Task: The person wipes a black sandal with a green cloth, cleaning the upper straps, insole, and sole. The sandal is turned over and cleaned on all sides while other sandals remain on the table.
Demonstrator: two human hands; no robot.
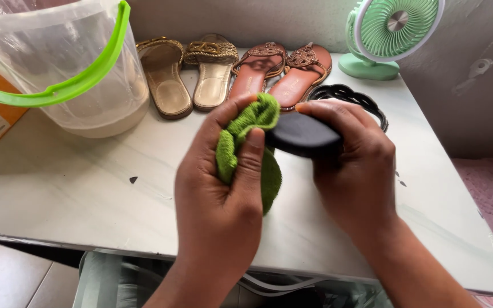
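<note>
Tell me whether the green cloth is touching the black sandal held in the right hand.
Touching. The head view shows the green cloth, bunched in the left hand, pressed against the end of the black sandal gripped by the right hand, no gap between them.

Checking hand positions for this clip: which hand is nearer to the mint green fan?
The right hand. It holds a black sandal below and slightly left of the green fan. The left hand, gripping a green cloth, sits farther left, on the sandal's other side.

Head cam, steep downward look, close over table [87,194], facing wall.
</note>
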